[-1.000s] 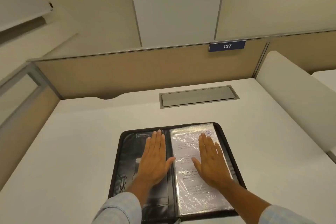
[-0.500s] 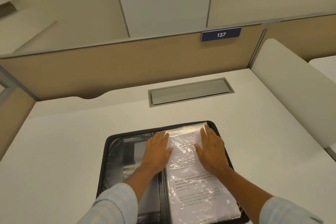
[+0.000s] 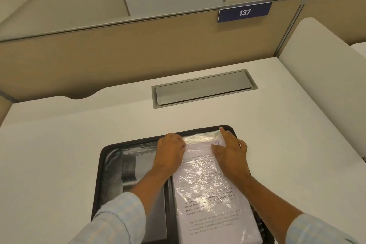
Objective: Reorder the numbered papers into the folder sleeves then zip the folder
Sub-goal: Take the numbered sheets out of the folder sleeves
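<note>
Folder: 1, black zip type, lying open flat on the near-centre of the desk. Its near edge runs out of my view.
Sleeve stack: 1 stack of clear plastic sleeves on the folder's right half. I can't count the sleeves in it. The top one is crinkled and shiny.
Paper: 1 visible, printed txt, inside the top sleeve. The sleeve's far end sticks out a bit past the paper's far edge.
Blue no.: 1 handwritten mark at the paper's far-right corner, partly under the R thumb. I can't read it for sure.
Left half: 1 grey pocket w/ a clear strip at its far end, no papers on it.
Hands: 2, both at the far end of the stack, one per corner, w/ the paper's far edge between them.
Left hand: at the sleeve's far-left corner, over the folder spine. Fingers are curled w/ tips tucked under, and the thumb is on the plastic, so I read it as gripping the top sleeve.
Right hand: on the far-right corner, spread wide. The index is straight and reaches the sleeve's far edge, the thumb presses beside the blue no., and the other fingers bend over the stack's right edge.
Cuffs: 2, light blue check, at the near edge of view.
Hatch: 1 grey cable lid, shut, set in the desk far of the folder, well apart from it.
Partition: tan, along the far side of the desk.
Plate: 1, blue, reads 137, on the partition's top, far right.
Side panel: 1, white, on the right.
</note>
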The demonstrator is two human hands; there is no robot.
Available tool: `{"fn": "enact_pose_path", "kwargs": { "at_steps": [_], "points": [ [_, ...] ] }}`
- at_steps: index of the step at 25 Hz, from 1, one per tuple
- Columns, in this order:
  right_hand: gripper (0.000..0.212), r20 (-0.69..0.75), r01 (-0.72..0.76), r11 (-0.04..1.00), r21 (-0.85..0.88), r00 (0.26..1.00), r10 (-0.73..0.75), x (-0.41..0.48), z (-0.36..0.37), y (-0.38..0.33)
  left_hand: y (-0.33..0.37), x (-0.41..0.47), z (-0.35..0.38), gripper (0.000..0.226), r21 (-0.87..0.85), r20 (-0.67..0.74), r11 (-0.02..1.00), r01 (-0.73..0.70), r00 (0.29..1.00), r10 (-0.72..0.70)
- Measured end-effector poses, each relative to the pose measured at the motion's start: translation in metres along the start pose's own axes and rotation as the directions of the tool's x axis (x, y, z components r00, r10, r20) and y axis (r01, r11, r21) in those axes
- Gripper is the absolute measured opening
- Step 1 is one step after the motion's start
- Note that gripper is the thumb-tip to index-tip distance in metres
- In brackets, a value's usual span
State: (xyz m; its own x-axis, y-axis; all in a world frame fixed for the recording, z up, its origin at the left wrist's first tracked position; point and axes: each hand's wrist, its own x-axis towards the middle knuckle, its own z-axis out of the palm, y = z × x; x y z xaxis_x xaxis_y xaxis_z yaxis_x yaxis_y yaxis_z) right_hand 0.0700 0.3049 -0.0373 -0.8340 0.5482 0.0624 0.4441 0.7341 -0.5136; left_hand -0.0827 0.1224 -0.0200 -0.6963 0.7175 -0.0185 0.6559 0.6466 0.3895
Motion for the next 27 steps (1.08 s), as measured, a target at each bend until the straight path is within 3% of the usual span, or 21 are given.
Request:
{"fn": "enact_pose_path", "kwargs": {
  "at_steps": [3, 6, 9, 13, 16, 18, 22, 27],
  "points": [
    [0.025, -0.030, 0.020, 1.000, -0.024, 0.999, -0.021, 0.001, 0.000, 0.000, -0.002, 0.003, -0.002, 0.011, -0.081, -0.004, 0.997, -0.019, 1.000, 0.019],
    [0.010, -0.065, 0.037, 0.990, 0.139, 0.997, -0.029, -0.002, 0.003, 0.001, -0.010, 0.002, -0.006, 0.011, -0.197, 0.058, 0.979, -0.060, 0.996, 0.073],
    [0.026, -0.015, -0.020, 0.903, 0.430, 0.999, 0.029, -0.008, -0.005, -0.007, -0.015, 0.007, -0.012, 0.010, -0.278, 0.160, 0.960, -0.031, 0.984, 0.078],
    [0.051, 0.022, -0.149, 0.811, 0.566, 0.986, 0.166, -0.003, -0.015, -0.011, -0.008, 0.024, -0.022, 0.019, -0.433, 0.212, 0.900, 0.040, 0.976, 0.058],
    [0.067, 0.125, -0.319, 0.661, 0.679, 0.938, 0.323, 0.002, -0.024, -0.015, -0.006, 0.043, -0.026, 0.024, -0.395, 0.299, 0.913, 0.101, 0.954, 0.024],
    [0.053, 0.172, -0.367, 0.588, 0.721, 0.917, 0.361, 0.002, -0.027, -0.014, -0.003, 0.052, -0.026, 0.020, -0.327, 0.355, 0.940, 0.099, 0.934, 0.026],
    [0.017, 0.178, -0.385, 0.581, 0.717, 0.907, 0.381, 0.002, -0.022, -0.004, 0.002, 0.064, -0.025, 0.018, -0.269, 0.426, 0.960, 0.073, 0.903, 0.051],
    [0.010, 0.176, -0.395, 0.580, 0.713, 0.901, 0.396, 0.000, -0.018, 0.004, 0.005, 0.077, -0.029, 0.011, -0.237, 0.523, 0.971, 0.031, 0.846, 0.101]
  ]
}}
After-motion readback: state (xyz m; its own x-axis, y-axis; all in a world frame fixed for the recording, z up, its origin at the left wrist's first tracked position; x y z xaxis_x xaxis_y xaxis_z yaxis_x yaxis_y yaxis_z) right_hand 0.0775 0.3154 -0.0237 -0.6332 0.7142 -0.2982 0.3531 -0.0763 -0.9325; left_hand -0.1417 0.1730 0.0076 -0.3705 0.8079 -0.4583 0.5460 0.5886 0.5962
